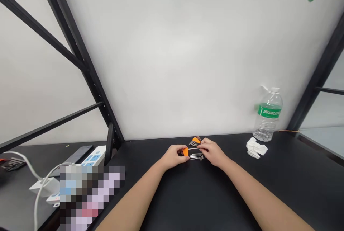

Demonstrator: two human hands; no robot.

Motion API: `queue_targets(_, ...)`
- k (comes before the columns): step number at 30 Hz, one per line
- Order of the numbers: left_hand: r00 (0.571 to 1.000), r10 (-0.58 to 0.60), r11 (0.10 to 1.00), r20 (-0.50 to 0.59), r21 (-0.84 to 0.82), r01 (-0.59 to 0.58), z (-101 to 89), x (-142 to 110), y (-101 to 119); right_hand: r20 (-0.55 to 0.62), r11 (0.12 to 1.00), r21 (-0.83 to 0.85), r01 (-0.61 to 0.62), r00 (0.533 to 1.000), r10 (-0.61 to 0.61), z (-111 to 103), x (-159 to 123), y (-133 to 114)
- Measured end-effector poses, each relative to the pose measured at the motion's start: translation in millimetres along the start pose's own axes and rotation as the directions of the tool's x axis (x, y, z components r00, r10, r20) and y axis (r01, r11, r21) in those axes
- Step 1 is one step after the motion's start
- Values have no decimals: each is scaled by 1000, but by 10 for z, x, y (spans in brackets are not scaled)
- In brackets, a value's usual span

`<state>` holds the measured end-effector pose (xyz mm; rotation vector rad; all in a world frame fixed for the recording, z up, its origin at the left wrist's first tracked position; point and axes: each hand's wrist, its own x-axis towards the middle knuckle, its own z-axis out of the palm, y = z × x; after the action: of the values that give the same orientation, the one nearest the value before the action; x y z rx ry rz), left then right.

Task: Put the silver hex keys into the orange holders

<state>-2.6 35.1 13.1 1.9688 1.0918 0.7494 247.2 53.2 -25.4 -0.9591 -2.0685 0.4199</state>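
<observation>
Between the thumb and fingers of my left hand (174,157) is an orange hex key holder (185,151). My right hand (212,151) pinches a silver hex key (192,149), whose long end reaches the orange holder. Whether its tip sits inside the holder I cannot tell. Just below, several loose L-shaped hex keys (196,156) lie side by side on the black table (193,195). Behind my hands rests a second orange holder (197,140) filled with several dark hex keys.
A clear plastic bottle (268,116) with a green label stands at the back right, a crumpled white tissue (256,148) before it. On the left are a white power strip (94,157), a charger with cable (45,187) and a black metal frame (92,80). A white wall (182,62) rises behind.
</observation>
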Motion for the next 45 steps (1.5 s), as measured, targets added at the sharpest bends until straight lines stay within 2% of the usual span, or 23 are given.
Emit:
queue_targets(7, 999, 44, 999, 21, 15, -44, 2, -17, -32, 30, 995, -65, 81, 996, -79, -82, -3, -72)
queue_targets(12, 998, 51, 999, 30, -5, -50, 8, -28, -16, 50, 988, -125, 94, 995, -88, -140, -12, -144)
queue_targets(15, 997, 73, 996, 24, 56, -74, 44, -33, 12, 84, 983, -135, 125, 990, -115, -105, -20, -264)
queue_targets(20, 991, 133, 973, -12, 192, -128, 97, -31, 24, 144, 986, -38, 165, 977, -158, -30, -33, -406)
queue_targets(22, 992, 118, 967, -54, 233, -102, 86, -24, -12, 108, 992, -82, 94, 991, -84, -49, -34, -337)
queue_targets(24, 990, 113, 957, -88, 279, -84, 63, -14, -61, 80, 985, -168, -34, 996, 49, -93, -33, -205)
queue_targets(26, 986, 126, 943, -112, 323, -83, 43, -2, -106, 121, 963, -232, -138, 978, 169, -135, -30, -64)
queue_targets(29, 979, 142, 926, -144, 370, -80, 42, 16, -143, 193, 952, -241, -188, 952, 237, -154, -23, 63)
queue_targets(32, 978, 159, 913, -133, 397, -95, 64, 28, -155, 168, 935, -269, -232, 944, 283, -121, -16, 67)
queue_targets(36, 977, 167, 901, -136, 423, -95, 75, 33, -171, 114, 874, -310, -373, 899, 424, -99, -20, 15)
queue_targets(38, 976, 164, 898, -144, 430, -88, 72, 33, -179, 106, 867, -297, -399, 889, 445, -114, -21, -5)
queue_targets(41, 978, 156, 899, -135, 431, -84, 75, 35, -185, 120, 914, -177, -364, 914, 387, -137, -7, -44)
queue_targets(45, 976, 168, 897, -138, 432, -93, 84, 34, -183, 58, 977, 34, -213, 976, 211, -130, 24, -133)
